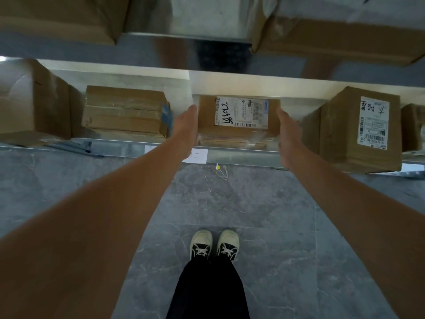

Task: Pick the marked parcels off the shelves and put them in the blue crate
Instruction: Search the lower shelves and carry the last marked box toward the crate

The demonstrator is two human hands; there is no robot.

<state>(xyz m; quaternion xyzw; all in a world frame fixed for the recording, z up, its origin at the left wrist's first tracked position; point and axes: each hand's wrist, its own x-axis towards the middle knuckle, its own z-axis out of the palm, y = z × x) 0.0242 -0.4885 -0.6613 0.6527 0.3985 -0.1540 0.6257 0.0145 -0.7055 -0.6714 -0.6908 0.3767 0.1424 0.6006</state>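
Parcel [239, 120] sits between your straight-fingered left hand [187, 127] and right hand [288, 132], flanking its sides.

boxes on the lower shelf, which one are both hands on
The middle box, with the handwritten number on its white label. The left hand and right hand flank its two sides; the taped box and tall labelled box sit untouched.

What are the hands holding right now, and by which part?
The labelled parcel on the shelf, flanked by left hand and right hand with straight fingers at its sides; not lifted.
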